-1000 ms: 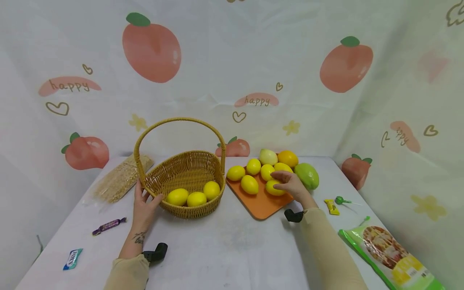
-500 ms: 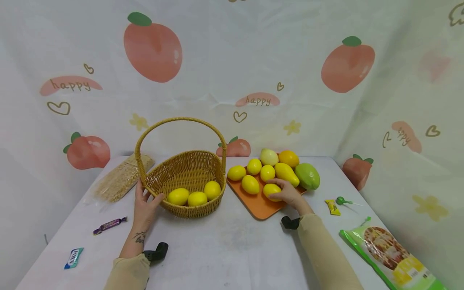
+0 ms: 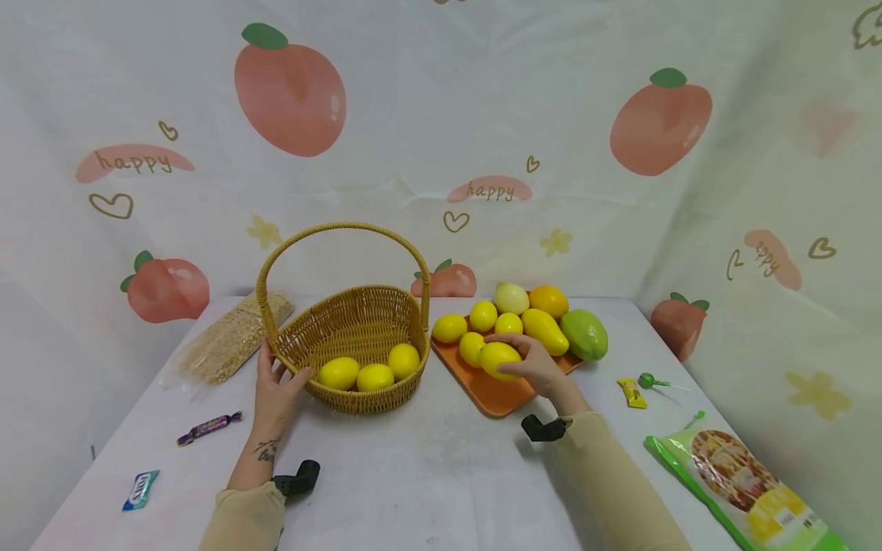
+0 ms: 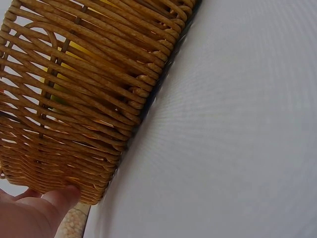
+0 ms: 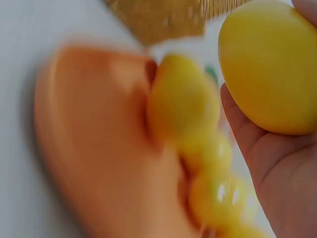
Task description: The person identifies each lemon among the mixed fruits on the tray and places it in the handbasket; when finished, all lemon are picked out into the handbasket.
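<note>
My right hand holds a yellow lemon over the orange tray, fingers and thumb around it. Up close in the right wrist view, the same lemon lies against the palm. My left hand touches the outer left side of a wicker basket, thumb and fingers spread. Its thumb presses the weave in the left wrist view. Inside the basket are three lemons. More lemons lie on the tray, beside a mango.
A papaya-like green fruit, an orange fruit and a pale fruit sit at the tray's back. Wrapped candies, a lollipop, a green food bag and a clear bag of grains lie around.
My right hand has closed around the front lemon, raised it and carried it left over the tray, in front of another lemon. My left hand and the basket stay in place.
</note>
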The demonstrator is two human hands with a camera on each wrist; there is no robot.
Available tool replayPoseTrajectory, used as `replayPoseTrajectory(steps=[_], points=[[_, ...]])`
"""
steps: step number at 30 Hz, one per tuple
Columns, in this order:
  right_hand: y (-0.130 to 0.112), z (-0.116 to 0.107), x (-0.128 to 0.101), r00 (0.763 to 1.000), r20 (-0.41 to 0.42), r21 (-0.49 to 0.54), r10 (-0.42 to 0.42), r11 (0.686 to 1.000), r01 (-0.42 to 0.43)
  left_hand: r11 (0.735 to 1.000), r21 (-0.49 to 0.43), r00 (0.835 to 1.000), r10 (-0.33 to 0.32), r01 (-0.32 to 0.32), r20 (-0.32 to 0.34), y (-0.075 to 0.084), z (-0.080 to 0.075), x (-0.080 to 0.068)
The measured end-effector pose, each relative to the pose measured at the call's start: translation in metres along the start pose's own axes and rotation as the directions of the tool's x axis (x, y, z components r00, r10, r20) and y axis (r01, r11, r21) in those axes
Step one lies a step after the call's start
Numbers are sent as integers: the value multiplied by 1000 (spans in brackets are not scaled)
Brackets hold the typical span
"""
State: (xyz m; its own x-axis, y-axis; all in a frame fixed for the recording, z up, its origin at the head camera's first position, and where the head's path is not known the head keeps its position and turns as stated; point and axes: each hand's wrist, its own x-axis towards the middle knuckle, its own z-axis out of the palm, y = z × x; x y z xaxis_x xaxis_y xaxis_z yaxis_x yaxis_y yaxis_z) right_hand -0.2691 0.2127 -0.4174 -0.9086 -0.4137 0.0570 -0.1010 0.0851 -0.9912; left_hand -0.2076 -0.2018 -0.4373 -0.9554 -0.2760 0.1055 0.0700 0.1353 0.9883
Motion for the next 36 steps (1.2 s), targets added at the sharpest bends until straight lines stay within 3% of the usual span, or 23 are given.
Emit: replayPoseTrajectory(steps=[9,16,27,36], points=[[-35,61,24,979,169,160,-112,983,85,999,-12,999,32,-32,6,-2,3,0],[-57,110,61,949,257,154,-183,977,147,1000,-11,1000,29,-29,4,-2,4,0],[-68,153,110,970,240,45,-46,998,36,1000,14,1000,-2,2,9,-1,1,0],[-71,166,126,967,252,32,-40,999,33,1000,15,1000,2,-2,5,0,-2,-1]])
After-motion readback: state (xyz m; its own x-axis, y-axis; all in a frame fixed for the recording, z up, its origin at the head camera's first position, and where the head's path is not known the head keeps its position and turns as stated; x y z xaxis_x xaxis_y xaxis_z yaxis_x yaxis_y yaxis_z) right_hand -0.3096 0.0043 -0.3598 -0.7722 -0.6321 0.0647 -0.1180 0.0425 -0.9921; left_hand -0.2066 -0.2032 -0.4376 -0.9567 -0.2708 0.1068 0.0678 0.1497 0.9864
